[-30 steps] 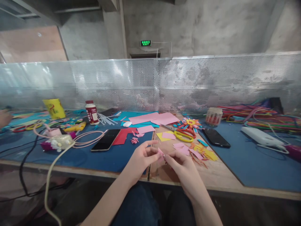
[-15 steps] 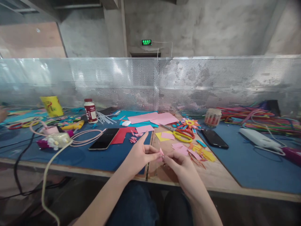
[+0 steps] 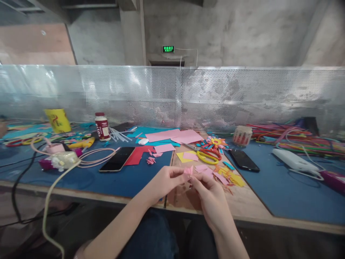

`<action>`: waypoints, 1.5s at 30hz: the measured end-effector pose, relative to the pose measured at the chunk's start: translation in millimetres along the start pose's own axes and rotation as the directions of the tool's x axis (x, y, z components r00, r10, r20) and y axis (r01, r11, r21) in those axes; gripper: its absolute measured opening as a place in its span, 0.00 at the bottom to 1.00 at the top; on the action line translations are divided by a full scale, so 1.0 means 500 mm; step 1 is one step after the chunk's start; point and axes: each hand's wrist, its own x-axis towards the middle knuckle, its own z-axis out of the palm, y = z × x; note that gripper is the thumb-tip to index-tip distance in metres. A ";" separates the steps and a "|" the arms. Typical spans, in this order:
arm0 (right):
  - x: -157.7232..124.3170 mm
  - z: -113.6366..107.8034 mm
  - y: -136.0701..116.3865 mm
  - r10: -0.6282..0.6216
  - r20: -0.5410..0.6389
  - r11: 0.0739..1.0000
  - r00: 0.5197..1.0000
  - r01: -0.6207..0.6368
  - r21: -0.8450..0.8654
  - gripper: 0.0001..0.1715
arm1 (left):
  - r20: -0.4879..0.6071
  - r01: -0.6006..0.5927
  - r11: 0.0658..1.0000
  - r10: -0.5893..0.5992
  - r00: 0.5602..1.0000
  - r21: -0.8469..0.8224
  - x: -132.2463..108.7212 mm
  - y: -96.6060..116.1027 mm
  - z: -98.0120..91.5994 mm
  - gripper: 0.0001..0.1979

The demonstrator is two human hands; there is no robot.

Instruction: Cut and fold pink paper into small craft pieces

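Note:
A small folded piece of pink paper point(image 3: 189, 170) is pinched between my two hands above the table's front edge. My left hand point(image 3: 169, 179) grips it from the left with thumb and fingers. From the right, my right hand point(image 3: 208, 184) holds its other side with closed fingertips. Several small pink paper pieces point(image 3: 151, 160) lie just beyond my left hand. Past my right hand are pink paper slips point(image 3: 221, 178) and yellow scraps point(image 3: 237, 178). Scissors with yellow and orange handles point(image 3: 207, 157) rest beside a multicoloured paper flower point(image 3: 215, 143).
A black phone point(image 3: 117, 159) lies left, another phone point(image 3: 244, 160) right. Behind are pink sheets point(image 3: 186, 136), a Costa bottle point(image 3: 102, 127) and a yellow container point(image 3: 57, 121). Cables, a glue gun point(image 3: 83, 143) and a white power bank point(image 3: 295, 162) lie at the sides. A perforated metal screen point(image 3: 178, 93) stands behind.
My left hand's raised index finger has come down onto the pink paper. The paper now shows wider, fanned out between my fingertips. The view has shifted slightly.

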 end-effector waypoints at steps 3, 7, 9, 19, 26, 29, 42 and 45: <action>0.007 0.006 -0.002 -0.011 -0.008 1.000 1.000 0.010 -0.029 0.14 | -0.022 -0.014 1.000 0.014 1.000 -0.013 0.000 -0.008 -0.001 0.16; 0.018 0.014 -0.004 -0.014 0.071 0.994 0.997 0.022 -0.107 0.12 | -0.118 -0.017 0.998 0.009 0.993 -0.062 0.004 -0.020 -0.009 0.15; 0.023 0.017 -0.002 0.033 0.090 0.993 0.995 -0.022 -0.113 0.11 | -0.177 -0.014 0.998 0.004 0.984 -0.056 0.005 -0.026 -0.014 0.15; 0.030 0.021 0.003 -0.041 0.026 0.992 0.999 0.044 -0.120 0.19 | -0.118 0.026 0.997 -0.017 0.993 0.077 -0.017 -0.003 -0.016 0.15; 0.023 0.018 -0.005 -0.032 0.095 0.987 0.995 0.047 -0.157 0.17 | -0.102 0.002 0.964 0.026 0.994 0.266 -0.023 -0.003 -0.012 0.13; 0.022 0.015 -0.003 -0.016 0.076 0.984 0.997 0.029 -0.173 0.17 | -0.130 0.039 0.970 -0.008 0.992 0.242 -0.020 -0.011 -0.011 0.11; 0.024 0.014 -0.005 0.018 0.018 0.989 1.000 -0.015 -0.148 0.17 | -0.139 0.076 0.995 -0.066 0.988 0.071 -0.016 -0.014 -0.011 0.11; 0.022 0.016 -0.010 0.009 0.014 0.984 1.000 -0.007 -0.176 0.17 | -0.115 0.062 0.997 -0.056 0.992 0.043 -0.016 -0.017 -0.013 0.11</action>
